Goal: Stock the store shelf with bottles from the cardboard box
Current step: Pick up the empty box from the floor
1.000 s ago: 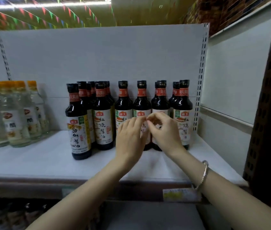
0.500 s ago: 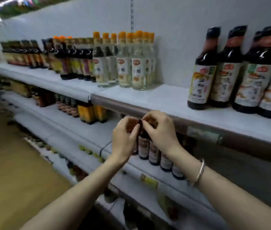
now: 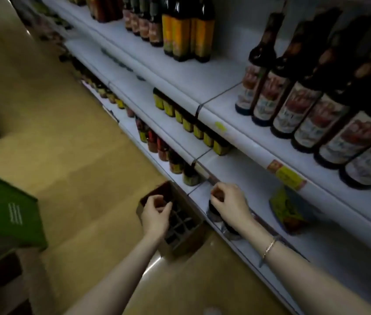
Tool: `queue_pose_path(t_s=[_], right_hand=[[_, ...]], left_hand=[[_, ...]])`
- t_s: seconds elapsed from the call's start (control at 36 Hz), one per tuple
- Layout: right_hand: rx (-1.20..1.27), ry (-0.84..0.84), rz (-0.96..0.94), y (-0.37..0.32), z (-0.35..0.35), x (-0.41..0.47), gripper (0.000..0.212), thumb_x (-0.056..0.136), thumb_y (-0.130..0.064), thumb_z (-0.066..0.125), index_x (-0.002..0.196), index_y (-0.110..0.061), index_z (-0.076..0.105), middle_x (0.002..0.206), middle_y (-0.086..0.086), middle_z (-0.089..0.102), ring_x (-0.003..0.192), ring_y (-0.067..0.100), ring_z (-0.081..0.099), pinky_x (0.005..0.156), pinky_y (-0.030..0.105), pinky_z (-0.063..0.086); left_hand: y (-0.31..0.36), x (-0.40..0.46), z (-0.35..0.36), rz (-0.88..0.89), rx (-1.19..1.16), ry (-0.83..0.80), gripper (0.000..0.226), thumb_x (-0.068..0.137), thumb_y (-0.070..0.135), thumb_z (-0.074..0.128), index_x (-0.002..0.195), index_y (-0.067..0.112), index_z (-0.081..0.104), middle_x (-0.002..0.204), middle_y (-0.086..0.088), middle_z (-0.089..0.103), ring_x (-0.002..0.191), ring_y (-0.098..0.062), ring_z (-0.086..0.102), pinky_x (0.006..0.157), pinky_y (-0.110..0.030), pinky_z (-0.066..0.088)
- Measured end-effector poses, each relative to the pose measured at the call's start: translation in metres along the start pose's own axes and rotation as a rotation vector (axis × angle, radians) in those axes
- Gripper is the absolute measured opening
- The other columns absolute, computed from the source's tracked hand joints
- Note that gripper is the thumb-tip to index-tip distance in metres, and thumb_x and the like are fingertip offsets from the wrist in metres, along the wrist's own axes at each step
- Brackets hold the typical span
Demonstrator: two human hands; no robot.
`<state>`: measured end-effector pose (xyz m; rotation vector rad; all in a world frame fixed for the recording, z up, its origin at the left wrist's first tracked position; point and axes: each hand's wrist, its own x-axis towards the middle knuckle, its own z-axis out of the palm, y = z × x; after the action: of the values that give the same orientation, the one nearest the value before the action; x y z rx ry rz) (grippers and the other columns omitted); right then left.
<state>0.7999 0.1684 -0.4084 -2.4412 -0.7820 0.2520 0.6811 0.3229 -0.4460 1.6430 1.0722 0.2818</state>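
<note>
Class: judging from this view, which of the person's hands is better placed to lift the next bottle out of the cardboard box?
Probably left: the left hand hangs directly over the cardboard box; the right hand is over the low shelf.

1. The brown cardboard box with dividers stands on the tan floor, against the white metal shelf unit's front edge.
2. Dark glass bottles with paper labels line the upper shelf, right.
3. The green carton lies left of the box.

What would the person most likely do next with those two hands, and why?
Probably lower the left hand into the cardboard box on the floor to pick up a bottle. It hovers over the box's divider cells with its fingers curled and apparently nothing in them, while the right hand is over a low shelf.
</note>
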Motion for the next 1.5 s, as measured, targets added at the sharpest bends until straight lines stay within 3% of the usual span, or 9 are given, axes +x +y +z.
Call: queue_pose_path(t_s=[0.25,0.36,0.47,0.64,0.78,0.94,1.17,1.36,1.5], right_hand=[[-0.083,-0.295,0.089,0.120,0.172,0.034,0.013,0.092,-0.024,0.054,0.103,-0.018,0.056,0.097,-0.003,0.053,0.098,0.016,0.050,0.080,0.029,0.046],[-0.111,-0.363,0.106,0.159,0.240,0.063,0.024,0.091,-0.023,0.054,0.115,-0.018,0.053,0.110,0.003,0.056,0.101,0.021,0.055,0.083,0.041,0.051],[-0.161,-0.417,0.101,0.192,0.304,0.093,0.042,0.094,-0.020,0.053,0.135,-0.011,0.044,0.127,0.011,0.052,0.116,0.028,0.050,0.095,0.039,0.046],[-0.235,-0.427,0.179,0.228,0.373,0.124,0.052,0.093,-0.022,0.054,0.139,-0.006,0.036,0.131,0.017,0.050,0.118,0.033,0.049,0.099,0.040,0.043],[-0.245,-0.483,0.287,0.257,0.414,0.133,0.046,0.094,-0.018,0.051,0.135,-0.006,0.035,0.116,0.022,0.058,0.104,0.039,0.057,0.084,0.041,0.050],[-0.166,-0.441,0.342,0.258,0.422,0.127,0.041,0.089,0.007,0.034,0.125,-0.010,0.044,0.088,0.011,0.051,0.077,0.026,0.050,0.066,0.033,0.041],[-0.152,-0.553,0.290,0.214,0.386,0.101,0.033,0.088,0.005,0.043,0.118,-0.007,0.040,0.097,0.017,0.057,0.080,0.029,0.056,0.065,0.036,0.048],[-0.085,-0.713,0.144,0.117,0.322,0.097,0.057,0.088,0.001,0.049,0.139,-0.010,0.026,0.116,0.018,0.055,0.089,0.029,0.053,0.067,0.028,0.041],[-0.034,-0.670,0.021,0.036,0.281,0.089,0.064,0.090,-0.004,0.048,0.145,-0.020,0.020,0.111,0.016,0.057,0.077,0.026,0.055,0.050,0.027,0.038]], left_hand=[[-0.171,0.069,0.044,-0.358,0.068,0.066,0.056,0.087,0.023,0.068,0.133,0.004,0.043,0.132,-0.013,0.051,0.115,-0.031,0.053,0.074,-0.028,0.043],[-0.234,0.108,0.059,-0.415,0.106,0.073,0.070,0.086,0.028,0.068,0.143,0.007,0.034,0.145,-0.013,0.042,0.125,-0.032,0.047,0.095,-0.040,0.042],[-0.286,0.145,0.080,-0.467,0.104,0.075,0.076,0.086,0.029,0.069,0.147,0.010,0.028,0.147,-0.013,0.039,0.129,-0.032,0.043,0.098,-0.040,0.041],[-0.334,0.186,0.118,-0.444,0.147,0.033,0.067,0.087,0.029,0.068,0.141,0.005,0.036,0.138,-0.014,0.050,0.124,-0.031,0.050,0.094,-0.035,0.044],[-0.377,0.212,0.140,-0.490,0.240,-0.002,0.052,0.087,0.029,0.067,0.128,0.006,0.045,0.125,-0.018,0.058,0.113,-0.035,0.057,0.093,-0.044,0.050],[-0.385,0.215,0.145,-0.500,0.194,-0.025,0.037,0.092,0.021,0.052,0.126,0.009,0.044,0.116,-0.018,0.060,0.102,-0.039,0.060,0.084,-0.049,0.054],[-0.354,0.162,0.097,-0.585,0.003,0.040,0.039,0.094,0.009,0.053,0.131,0.013,0.043,0.119,-0.014,0.058,0.108,-0.035,0.058,0.090,-0.049,0.053],[-0.297,0.107,0.012,-0.600,-0.071,0.144,0.039,0.093,-0.001,0.049,0.126,0.019,0.047,0.103,-0.009,0.059,0.092,-0.032,0.060,0.076,-0.041,0.056],[-0.247,0.058,-0.053,-0.527,-0.140,0.211,0.034,0.095,0.001,0.048,0.113,0.030,0.044,0.098,-0.003,0.060,0.094,-0.030,0.061,0.082,-0.045,0.056]])
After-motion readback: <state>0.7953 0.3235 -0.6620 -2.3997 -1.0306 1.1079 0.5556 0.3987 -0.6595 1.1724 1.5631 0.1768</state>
